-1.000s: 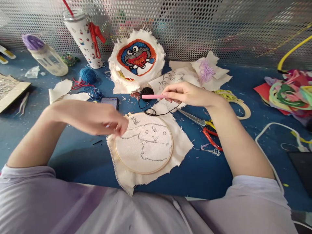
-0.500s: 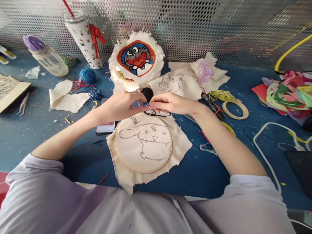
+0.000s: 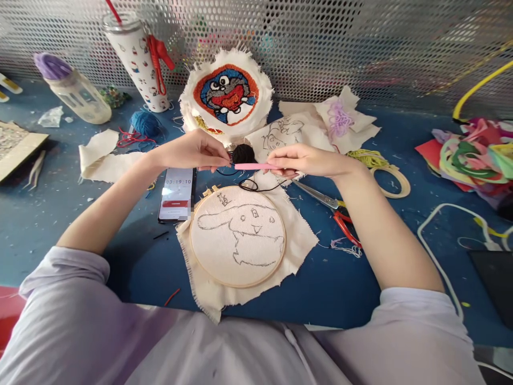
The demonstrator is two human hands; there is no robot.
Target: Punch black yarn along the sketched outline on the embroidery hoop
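Observation:
A slim pink punch needle point(image 3: 253, 167) lies level between my two hands, above the far edge of the hoop. My right hand point(image 3: 294, 160) is closed around its right end. On the other side my left hand point(image 3: 204, 152) pinches at its tip; the fingers hide the details there. Black yarn point(image 3: 266, 189) loops beneath the hands, and a black yarn ball point(image 3: 243, 154) sits just behind them. Nearer me, a wooden embroidery hoop point(image 3: 238, 286) holds cream cloth point(image 3: 256, 248) with a long-eared character drawn on it.
Red-handled scissors point(image 3: 334, 205) lie right of the hoop, a phone point(image 3: 176, 195) left. Behind stand a finished embroidery point(image 3: 226, 96), a tumbler point(image 3: 138, 61) and a bottle point(image 3: 78, 96). Cloth scraps point(image 3: 110, 160), a small hoop point(image 3: 390, 182) and a white cable point(image 3: 430, 240) surround the work.
My hands have moved apart, the left one leftward and the right one rightward. The pink punch needle now shows plainly between them, and the phone screen and scissors are uncovered.

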